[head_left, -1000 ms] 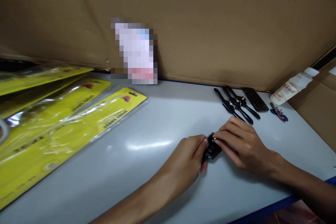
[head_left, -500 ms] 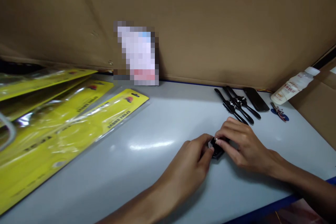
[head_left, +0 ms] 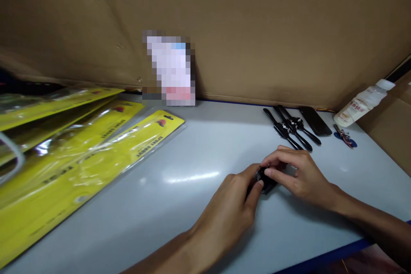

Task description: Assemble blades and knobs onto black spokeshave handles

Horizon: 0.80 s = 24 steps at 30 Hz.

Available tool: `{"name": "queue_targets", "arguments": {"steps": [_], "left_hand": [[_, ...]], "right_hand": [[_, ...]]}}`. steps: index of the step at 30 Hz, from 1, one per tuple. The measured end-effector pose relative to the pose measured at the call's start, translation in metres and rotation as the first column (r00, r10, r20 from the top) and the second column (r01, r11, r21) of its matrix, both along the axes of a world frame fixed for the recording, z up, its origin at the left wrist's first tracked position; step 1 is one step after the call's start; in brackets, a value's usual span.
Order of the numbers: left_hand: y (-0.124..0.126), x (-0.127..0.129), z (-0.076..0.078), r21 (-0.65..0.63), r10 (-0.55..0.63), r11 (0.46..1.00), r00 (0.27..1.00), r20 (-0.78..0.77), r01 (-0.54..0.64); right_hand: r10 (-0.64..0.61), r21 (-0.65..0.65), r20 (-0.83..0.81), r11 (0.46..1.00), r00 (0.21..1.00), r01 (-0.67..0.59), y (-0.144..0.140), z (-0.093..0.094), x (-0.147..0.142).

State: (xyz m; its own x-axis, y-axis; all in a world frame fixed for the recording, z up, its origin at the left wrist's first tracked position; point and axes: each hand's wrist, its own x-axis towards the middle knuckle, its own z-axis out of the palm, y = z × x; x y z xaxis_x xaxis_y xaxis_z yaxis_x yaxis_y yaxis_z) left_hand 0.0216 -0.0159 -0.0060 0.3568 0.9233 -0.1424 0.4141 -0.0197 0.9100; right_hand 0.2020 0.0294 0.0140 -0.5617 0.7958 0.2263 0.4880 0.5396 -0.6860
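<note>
Low over the table, my left hand (head_left: 236,199) is closed around one end of a black spokeshave (head_left: 269,185). Much of that tool lies hidden under the fingers. Thumb and forefinger of my right hand (head_left: 298,175) pinch together at its upper face, touching it. Something small and shiny shows by those fingertips, too little to name. Behind my right hand several black spokeshaves (head_left: 291,127) lie side by side, their metal fittings in the middle.
Yellow-backed clear plastic packages (head_left: 105,162) overlap across the left of the grey table (head_left: 205,145). A dark phone (head_left: 316,121), a milky bottle (head_left: 361,105) and keys with a blue tag (head_left: 346,137) lie at the back right. A brown cardboard wall (head_left: 257,30) rises behind.
The right fingers have shifted slightly on the spokeshave, the forefinger reaching further left over it. My left hand keeps its hold. The whole view has moved a little.
</note>
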Motion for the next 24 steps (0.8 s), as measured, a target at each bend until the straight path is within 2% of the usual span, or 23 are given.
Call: {"name": "queue_targets", "arguments": {"steps": [4, 8, 15, 19, 22, 24], "left_hand": [[0.003, 0.001, 0.002, 0.04, 0.027, 0.999, 0.999, 0.019, -0.028], [0.004, 0.002, 0.003, 0.049, 0.041, 0.998, 0.998, 0.042, -0.043], [0.001, 0.002, 0.002, 0.117, 0.003, 0.993, 0.996, -0.087, 0.008], [0.001, 0.002, 0.002, 0.112, -0.005, 0.994, 0.994, -0.105, 0.017], [0.002, 0.002, 0.002, 0.082, -0.004, 0.997, 0.996, -0.088, 0.011], [0.003, 0.0, 0.002, 0.062, -0.013, 0.998, 0.997, -0.082, 0.018]], "right_hand": [[0.097, 0.1, 0.056, 0.99, 0.994, -0.102, 0.007, 0.004, 0.008], [0.156, 0.234, 0.076, 0.957, 0.985, -0.17, 0.011, -0.001, 0.012], [0.111, 0.352, 0.056, 0.928, 0.992, -0.123, 0.011, -0.014, 0.01], [0.113, 0.448, 0.07, 0.884, 0.991, -0.132, 0.008, -0.019, 0.006], [0.122, 0.484, 0.083, 0.863, 0.989, -0.147, 0.008, -0.017, 0.006], [0.131, 0.452, 0.075, 0.879, 0.988, -0.151, 0.01, -0.011, 0.007]]}}
